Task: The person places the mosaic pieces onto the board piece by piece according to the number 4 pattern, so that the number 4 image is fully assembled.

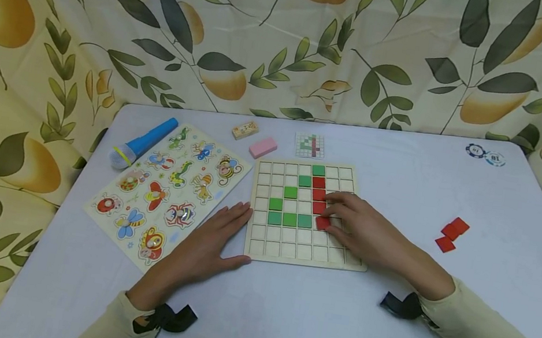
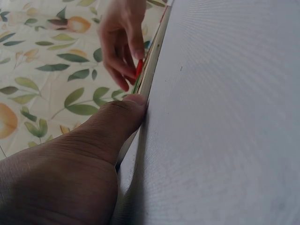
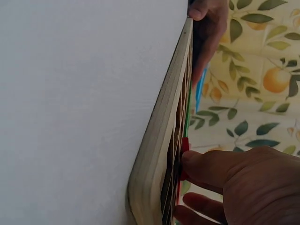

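across the white worktop (image 1: 407, 172), in front of a leaf-and-fruit curtain (image 1: 291, 32), a person in pale sleeves is working at a wooden grid board (image 1: 307, 212) lying flat near the middle. to the board's left an insect puzzle sheet (image 1: 168, 189) is lying at an angle, with a blue torch (image 1: 142, 142) at its far corner. behind the board a pink block (image 1: 263, 147), a small wooden domino (image 1: 245, 129) and a little pattern card (image 1: 310, 145) are sitting close together; the card seems to be serving as the model for the tiles, being within easy sight. two poker chips (image 1: 485, 155) are lying at the far right corner.

on the board, green tiles (image 1: 288, 219) are filling several cells and red tiles (image 1: 318, 194) are forming a column just beside them. a few spare red tiles (image 1: 452, 233) are waiting in a loose heap well to the right, apparently within reach of the working hand.

the left hand (image 1: 206, 250) is lying flat on the worktop, fingers straight and relaxed, holding nothing, its thumb and fingertips touching the board's left edge, probably steadying it against sliding. the right hand (image 1: 363, 232) is reaching over the board from the right, palm down, wrist low, its fingertips pinching a red tile (image 1: 323, 222) at the foot of the red column; in the right wrist view the tile is sitting at the cell, pressed by the thumb.
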A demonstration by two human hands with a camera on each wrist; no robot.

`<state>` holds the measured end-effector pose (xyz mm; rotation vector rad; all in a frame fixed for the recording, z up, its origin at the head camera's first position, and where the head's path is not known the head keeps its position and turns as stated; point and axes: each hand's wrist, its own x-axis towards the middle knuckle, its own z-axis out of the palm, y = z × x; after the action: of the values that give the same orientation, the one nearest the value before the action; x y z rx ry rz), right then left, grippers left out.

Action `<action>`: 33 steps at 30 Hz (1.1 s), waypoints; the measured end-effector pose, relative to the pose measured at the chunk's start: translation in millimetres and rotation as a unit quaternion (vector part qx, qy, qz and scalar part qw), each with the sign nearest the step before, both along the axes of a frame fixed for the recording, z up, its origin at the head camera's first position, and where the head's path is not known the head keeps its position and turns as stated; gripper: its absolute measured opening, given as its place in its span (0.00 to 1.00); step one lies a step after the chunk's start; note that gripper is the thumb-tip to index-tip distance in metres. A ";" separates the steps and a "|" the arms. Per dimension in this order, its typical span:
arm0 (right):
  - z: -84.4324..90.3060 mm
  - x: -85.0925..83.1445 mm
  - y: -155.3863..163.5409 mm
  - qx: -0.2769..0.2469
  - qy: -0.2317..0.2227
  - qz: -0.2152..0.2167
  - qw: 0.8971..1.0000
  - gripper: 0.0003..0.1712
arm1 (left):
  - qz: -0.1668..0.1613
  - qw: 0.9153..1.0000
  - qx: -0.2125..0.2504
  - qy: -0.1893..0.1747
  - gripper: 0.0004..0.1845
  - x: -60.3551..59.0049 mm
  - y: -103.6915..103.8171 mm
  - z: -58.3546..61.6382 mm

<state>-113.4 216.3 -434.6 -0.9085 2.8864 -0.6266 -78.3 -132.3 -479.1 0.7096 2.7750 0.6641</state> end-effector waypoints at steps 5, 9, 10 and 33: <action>-0.7 -0.9 -3.1 -0.003 0.003 0.003 1.000 0.16 | 0.002 1.000 0.003 -0.002 0.52 0.2 0.1 1.1; -0.1 0.9 -3.6 -0.010 -0.005 -0.002 1.000 0.15 | 0.000 1.000 -0.002 0.002 0.52 0.4 -0.1 2.0; -0.6 0.9 -3.9 -0.012 -0.005 -0.002 1.000 0.15 | 0.000 1.000 -0.004 0.002 0.52 0.5 -0.2 2.3; -2.9 -3.9 -9.9 -0.001 0.030 0.006 1.000 0.13 | 0.000 1.000 0.002 -0.001 0.52 1.2 0.1 3.0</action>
<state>-117.3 206.4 -437.4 -0.9619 2.9310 -0.6109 -77.1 -132.2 -476.1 0.7084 2.7730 0.6711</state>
